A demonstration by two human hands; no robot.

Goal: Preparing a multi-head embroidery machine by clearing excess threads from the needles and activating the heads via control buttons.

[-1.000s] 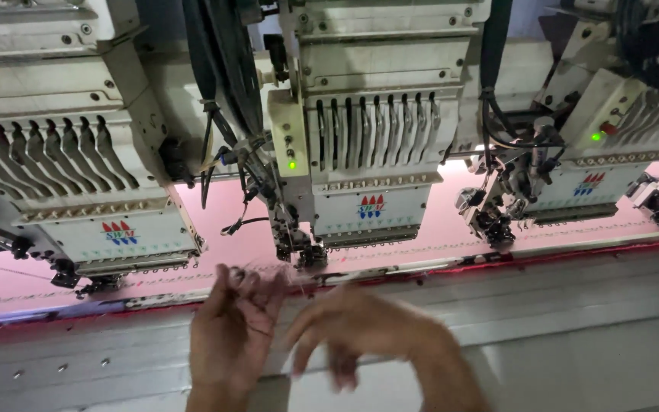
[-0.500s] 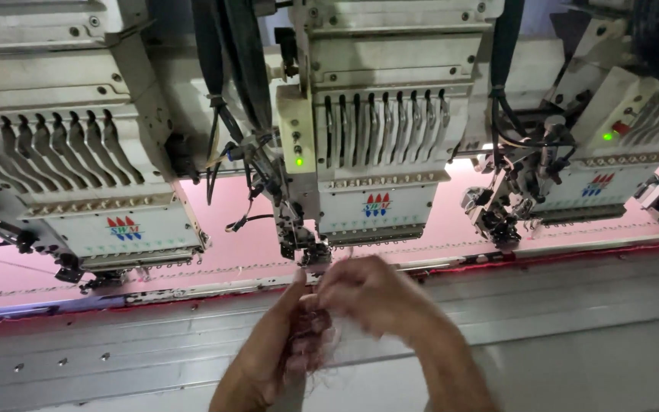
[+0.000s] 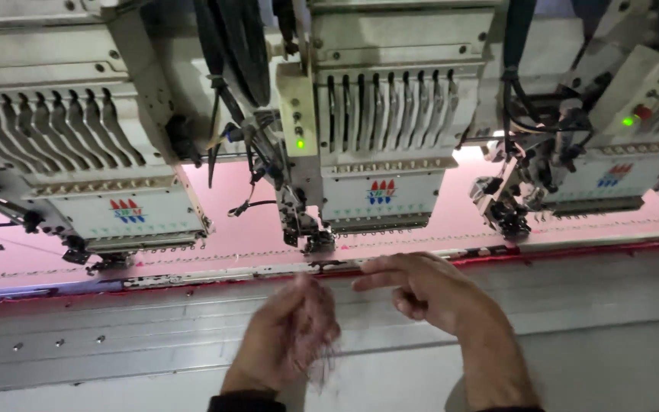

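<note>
Nearest the camera, the left hand (image 3: 287, 339) is curling loosely over a tuft of fine thread (image 3: 322, 366), the strands hanging below the palm; the hand is blurred, so whether the fingers are pinching the strands or only cradling them I cannot tell. Just to its right, and apart from it, the right hand (image 3: 429, 294) is hovering empty, forefinger stretched leftward, the other fingers half bent. Both are hanging over the grey metal machine bed (image 3: 116, 343), likely so the thread is staying clear of the moving parts. Just beyond the fingertips a red frame edge (image 3: 573, 248) is bordering the pink fabric (image 3: 238, 229), stretched flat under the needles. Directly ahead, the middle embroidery head (image 3: 379, 152) is showing a green lamp (image 3: 300, 143), with another head to either side.
</note>
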